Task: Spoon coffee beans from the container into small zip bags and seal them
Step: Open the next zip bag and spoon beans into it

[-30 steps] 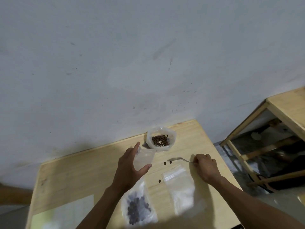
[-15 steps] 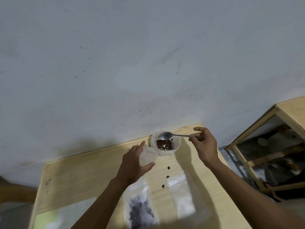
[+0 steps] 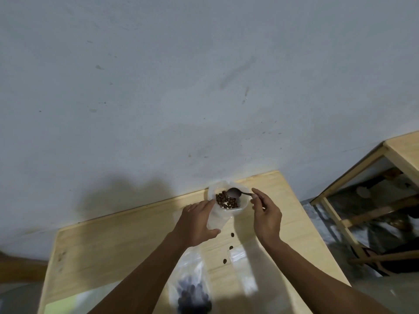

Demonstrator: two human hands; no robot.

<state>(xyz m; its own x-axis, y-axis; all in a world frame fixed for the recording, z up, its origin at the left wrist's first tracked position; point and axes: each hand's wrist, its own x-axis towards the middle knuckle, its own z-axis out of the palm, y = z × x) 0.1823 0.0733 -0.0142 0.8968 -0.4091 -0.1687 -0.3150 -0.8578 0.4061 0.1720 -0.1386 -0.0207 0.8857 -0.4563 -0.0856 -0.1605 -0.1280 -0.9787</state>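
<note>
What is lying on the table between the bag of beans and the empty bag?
In the head view, three loose beans lie on bare wood of the table between the bag of beans and the empty bag.

A scuffed grey wall [image 3: 181, 75] rises behind the pale wooden table [image 3: 108, 245]; another wooden frame [image 3: 353, 175] stands right.

Glossy metal spoon [image 3: 234, 192], matt wood table [image 3: 127, 245]
</note>
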